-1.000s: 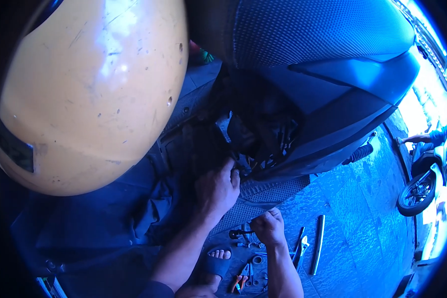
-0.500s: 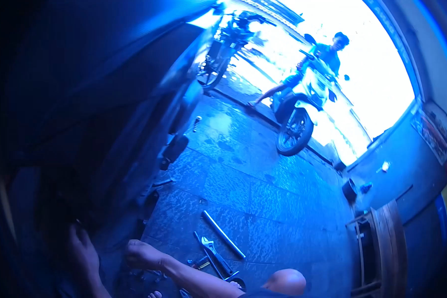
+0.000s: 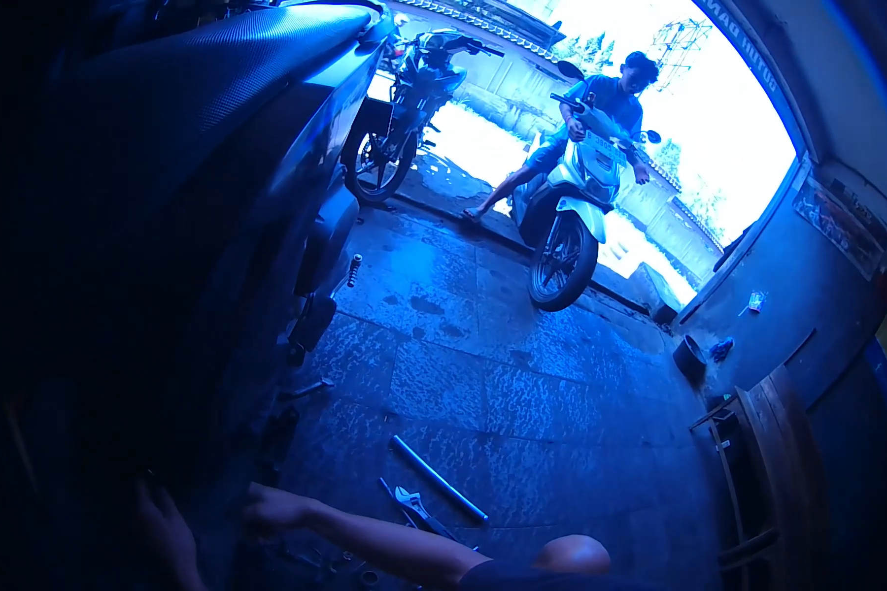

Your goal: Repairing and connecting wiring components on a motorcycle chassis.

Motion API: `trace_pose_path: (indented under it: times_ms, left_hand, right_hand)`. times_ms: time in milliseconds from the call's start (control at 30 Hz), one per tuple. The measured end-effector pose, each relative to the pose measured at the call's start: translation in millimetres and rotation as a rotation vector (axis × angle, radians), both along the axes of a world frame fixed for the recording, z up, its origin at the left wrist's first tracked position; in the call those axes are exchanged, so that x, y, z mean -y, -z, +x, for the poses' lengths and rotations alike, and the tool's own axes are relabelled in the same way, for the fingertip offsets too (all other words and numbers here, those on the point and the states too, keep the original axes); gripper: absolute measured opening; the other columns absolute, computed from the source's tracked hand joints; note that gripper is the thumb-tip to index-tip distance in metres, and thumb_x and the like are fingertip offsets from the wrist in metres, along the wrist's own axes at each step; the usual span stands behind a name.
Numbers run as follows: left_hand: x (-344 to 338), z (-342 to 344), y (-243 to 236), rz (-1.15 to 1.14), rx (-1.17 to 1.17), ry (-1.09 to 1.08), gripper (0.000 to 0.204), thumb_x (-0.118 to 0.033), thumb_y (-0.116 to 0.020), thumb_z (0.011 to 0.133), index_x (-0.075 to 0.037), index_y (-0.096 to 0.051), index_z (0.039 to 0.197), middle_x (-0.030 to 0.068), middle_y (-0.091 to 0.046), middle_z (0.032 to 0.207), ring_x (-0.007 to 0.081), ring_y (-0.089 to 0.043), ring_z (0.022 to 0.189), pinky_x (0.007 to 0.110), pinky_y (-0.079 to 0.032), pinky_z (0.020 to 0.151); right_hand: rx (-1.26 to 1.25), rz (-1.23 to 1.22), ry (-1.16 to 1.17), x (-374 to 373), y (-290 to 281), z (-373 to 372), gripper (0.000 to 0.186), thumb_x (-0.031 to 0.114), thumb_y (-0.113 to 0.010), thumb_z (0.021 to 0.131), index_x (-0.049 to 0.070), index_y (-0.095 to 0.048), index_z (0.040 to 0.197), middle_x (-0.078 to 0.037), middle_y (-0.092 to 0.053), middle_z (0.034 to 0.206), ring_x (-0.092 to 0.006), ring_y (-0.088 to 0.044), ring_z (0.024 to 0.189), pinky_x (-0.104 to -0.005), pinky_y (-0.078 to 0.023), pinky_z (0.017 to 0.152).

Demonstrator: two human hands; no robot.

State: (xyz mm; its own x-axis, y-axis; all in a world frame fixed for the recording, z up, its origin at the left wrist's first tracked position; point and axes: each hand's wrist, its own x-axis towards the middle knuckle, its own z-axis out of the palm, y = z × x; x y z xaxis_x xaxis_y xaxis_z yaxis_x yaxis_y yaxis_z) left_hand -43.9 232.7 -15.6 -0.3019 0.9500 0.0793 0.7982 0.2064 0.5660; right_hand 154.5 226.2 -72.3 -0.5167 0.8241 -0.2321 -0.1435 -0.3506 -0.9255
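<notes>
Low at the left, my left hand (image 3: 165, 527) reaches up into deep shadow beside a large dark motorcycle (image 3: 256, 74); its fingertips fade into the dark, and whatever they touch is hidden. My right hand (image 3: 274, 510) is closed in a fist just to the right of it, close to the machine's lower side. What that fist holds, if anything, cannot be made out. On the tiled floor right of my right forearm lie an adjustable wrench (image 3: 411, 499), a thin rod (image 3: 392, 495) and a longer metal pipe (image 3: 439, 478).
In the bright doorway a person (image 3: 613, 103) sits astride a light-coloured scooter (image 3: 581, 197). Another motorcycle (image 3: 394, 138) stands left of it. By the right wall are a dark bucket (image 3: 690, 357) and a wooden bench-like piece (image 3: 779, 443). My bare knee (image 3: 572, 554) shows at the bottom.
The view has shifted slightly and darkened, so the outdoors shows more clearly. My hands sit a little lower in the picture, still beside the motorcycle. The rider's head now tilts down.
</notes>
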Motion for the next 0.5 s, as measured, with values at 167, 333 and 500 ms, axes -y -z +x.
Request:
trace_pose_path:
  times_ms: [167,333,500]
  left_hand:
    - [-0.3,-0.3,9.3,-0.008,-0.023,-0.008,0.037,-0.018,-0.050,0.097,-0.001,-0.054,0.129,0.0192,-0.059,0.128,0.0328,-0.054,0.122,0.040,-0.042,0.101]
    - [-0.2,-0.8,12.7,-0.023,-0.023,0.004,0.041,-0.019,-0.050,0.097,-0.002,-0.050,0.134,0.0190,-0.057,0.131,0.0331,-0.051,0.125,0.039,-0.040,0.104]
    - [1.6,-10.5,15.2,-0.030,-0.003,-0.004,0.041,-0.018,-0.049,0.097,-0.003,-0.050,0.135,0.0186,-0.055,0.134,0.0330,-0.051,0.126,0.039,-0.039,0.105]
  right_hand:
    - [0.070,0.228,-0.043,-3.9,55.1,-5.5,0.039,0.007,-0.049,0.085,-0.003,-0.054,0.122,-0.009,-0.064,0.093,-0.0172,-0.062,0.086,-0.0318,-0.051,0.074]
    - [0.211,0.184,-0.077,-10.1,74.2,-0.1,0.045,0.003,-0.049,0.084,-0.004,-0.047,0.128,-0.009,-0.056,0.121,-0.0202,-0.048,0.119,-0.0349,-0.039,0.102]
    - [-0.006,0.088,-0.036,-3.2,15.7,-5.2,0.048,0.003,-0.049,0.084,0.002,-0.043,0.132,-0.007,-0.061,0.103,-0.0137,-0.060,0.082,-0.0300,-0.051,0.068]
